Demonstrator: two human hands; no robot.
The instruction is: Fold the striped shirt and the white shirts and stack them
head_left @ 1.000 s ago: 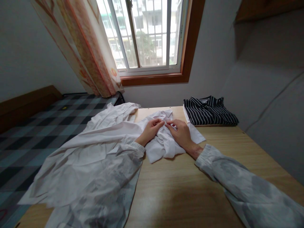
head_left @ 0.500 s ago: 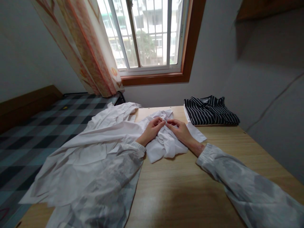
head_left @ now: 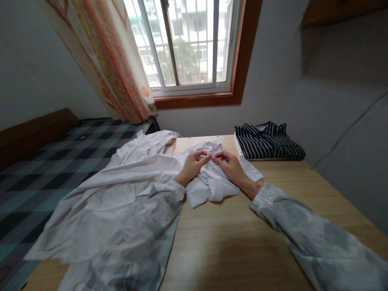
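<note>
A white shirt (head_left: 121, 180) lies spread and crumpled over the table (head_left: 212, 242), its bulk to the left and a bunched part in the middle. My left hand (head_left: 195, 165) pinches the bunched fabric between thumb and fingers. Close against it, my right hand (head_left: 228, 163) pinches the same cloth from the right. The fingertips of both hands almost meet, and they hide the small bit of shirt between them, so I cannot make out whether a button is there.
Folded black-and-white striped clothing (head_left: 269, 141) rests at the table's back right corner. A bed with a checked cover (head_left: 39, 178) adjoins on the left. Behind the table are a wall, a window (head_left: 194, 48) and a patterned curtain (head_left: 112, 60).
Both hands stay at the same spot on the shirt. Only the fingers have shifted slightly, the fingertips a little lower.
</note>
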